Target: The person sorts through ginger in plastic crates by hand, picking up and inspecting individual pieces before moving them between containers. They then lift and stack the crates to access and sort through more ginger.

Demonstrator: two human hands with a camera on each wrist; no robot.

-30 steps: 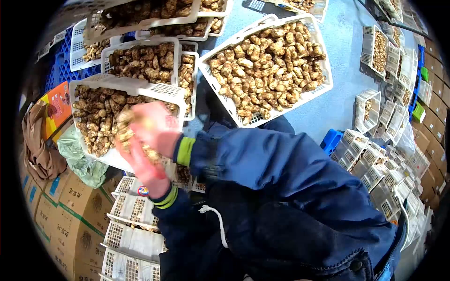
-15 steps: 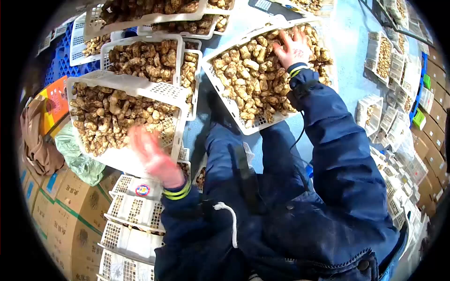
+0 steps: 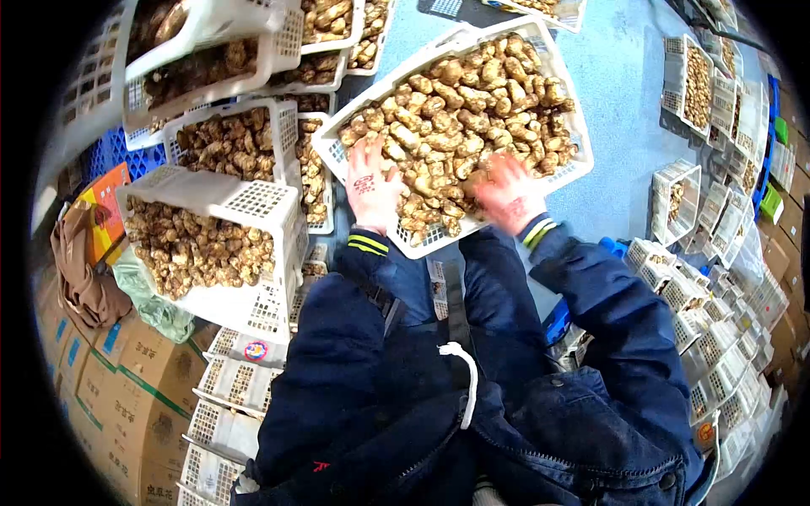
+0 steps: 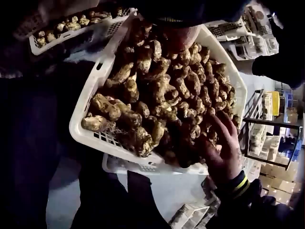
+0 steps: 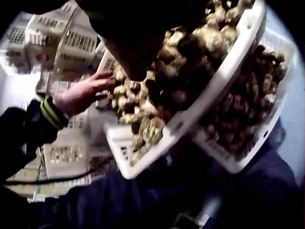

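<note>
A white plastic crate (image 3: pixel 553 72) full of stubby brown-and-cream mushroom-like pieces (image 3: pixel 472 101) sits at a slant before the person's legs. My left hand (image 3: pixel 369 187) rests at its near left side, fingers extended over the pieces. At the near right side, my right hand (image 3: pixel 509 194) touches the heap and is slightly blurred. The left wrist view shows the right hand (image 4: pixel 228 150) with its fingers spread onto the pieces. In the right wrist view, the left hand's fingers (image 5: pixel 100 83) lie straight against the heap's edge.
Left of the knees, another white crate (image 3: pixel 211 198) of similar pieces stands on stacked crates (image 3: pixel 236 379). More filled crates (image 3: pixel 232 139) rise behind it. Cardboard boxes (image 3: pixel 126 405) and a green plastic bag (image 3: pixel 156 299) are at far left. Rows of crates (image 3: pixel 675 202) line the right.
Both hands were together over the left crate; then the right reached to the slanted crate's far part. Now the left has moved right and the right hand nearer, both at the slanted crate.
</note>
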